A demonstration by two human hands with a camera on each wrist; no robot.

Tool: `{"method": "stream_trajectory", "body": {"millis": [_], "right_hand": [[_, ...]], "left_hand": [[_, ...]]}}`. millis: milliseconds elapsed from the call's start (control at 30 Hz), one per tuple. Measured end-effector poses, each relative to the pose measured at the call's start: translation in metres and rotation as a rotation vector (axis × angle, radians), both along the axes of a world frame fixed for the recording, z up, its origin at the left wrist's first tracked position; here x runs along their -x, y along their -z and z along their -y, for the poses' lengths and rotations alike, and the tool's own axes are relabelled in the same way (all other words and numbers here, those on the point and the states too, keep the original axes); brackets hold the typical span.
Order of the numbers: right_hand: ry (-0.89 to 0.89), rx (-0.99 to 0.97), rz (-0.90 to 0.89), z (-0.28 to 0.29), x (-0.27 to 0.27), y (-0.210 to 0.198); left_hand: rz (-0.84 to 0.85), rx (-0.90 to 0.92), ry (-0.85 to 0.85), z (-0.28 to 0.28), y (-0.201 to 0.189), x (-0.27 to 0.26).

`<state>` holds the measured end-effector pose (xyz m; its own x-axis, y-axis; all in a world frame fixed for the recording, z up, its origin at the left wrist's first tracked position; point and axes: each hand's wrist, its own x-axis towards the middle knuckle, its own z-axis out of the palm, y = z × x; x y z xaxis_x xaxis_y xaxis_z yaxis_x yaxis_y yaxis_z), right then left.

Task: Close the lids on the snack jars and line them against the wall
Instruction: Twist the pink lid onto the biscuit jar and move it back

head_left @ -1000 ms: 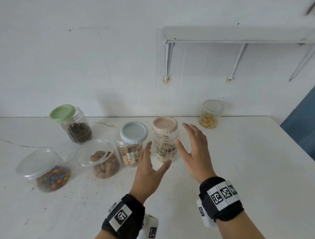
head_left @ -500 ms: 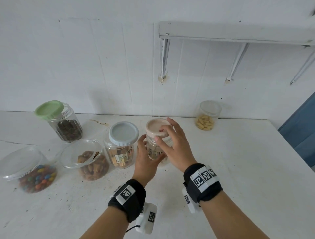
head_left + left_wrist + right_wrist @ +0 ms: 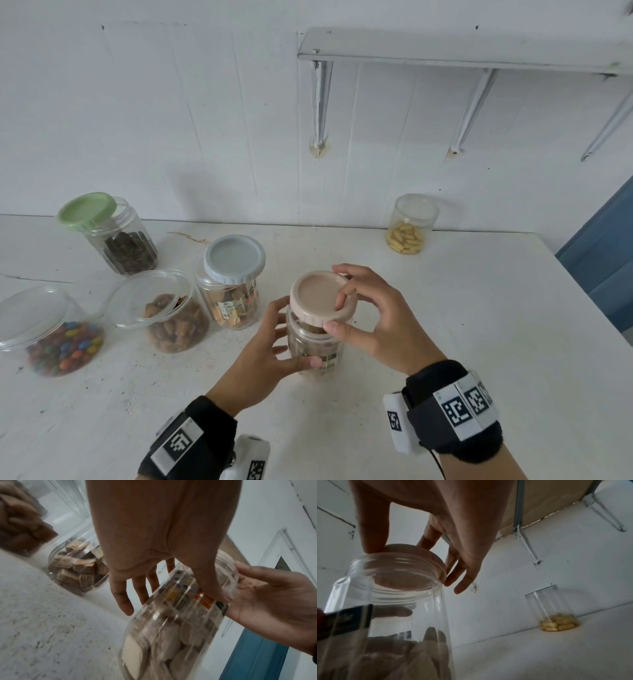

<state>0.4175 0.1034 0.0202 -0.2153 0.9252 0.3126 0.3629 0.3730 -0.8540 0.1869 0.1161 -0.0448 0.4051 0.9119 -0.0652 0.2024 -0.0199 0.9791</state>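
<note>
I see my left hand (image 3: pixel 263 346) wrapped around a clear snack jar (image 3: pixel 317 346) standing on the white desk (image 3: pixel 479 342), near the middle. My right hand (image 3: pixel 373 318) pinches its pink lid (image 3: pixel 320 297) with curled fingers (image 3: pixel 344 298); the lid sits tilted on the jar mouth. To the left stand a blue-lidded jar (image 3: pixel 231 284) and a green-lidded jar (image 3: pixel 113 236). A jar of yellow snacks (image 3: pixel 411 224) stands far right against the wall.
</note>
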Motion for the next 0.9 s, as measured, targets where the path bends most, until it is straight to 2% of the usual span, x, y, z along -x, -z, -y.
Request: {"method": "stream_trajectory", "body": {"millis": [400,667,767,900], "right_hand": [[-0.066,0.13,0.141,0.027,0.012,-0.022],[-0.241,0.205,0.457,0.021,0.022,-0.039],[-0.283,0.23,0.447,0.02,0.023,-0.043],[-0.306,0.245,0.338,0.021,0.022,-0.047]], "left_hand": [[-0.011,-0.057,0.037,0.023,-0.002,0.008],[0.0,-0.062,0.073,0.026,-0.004,0.014],[0.007,-0.046,0.099,0.025,-0.006,0.014],[0.019,-0.032,0.118,0.024,-0.006,0.015]]}}
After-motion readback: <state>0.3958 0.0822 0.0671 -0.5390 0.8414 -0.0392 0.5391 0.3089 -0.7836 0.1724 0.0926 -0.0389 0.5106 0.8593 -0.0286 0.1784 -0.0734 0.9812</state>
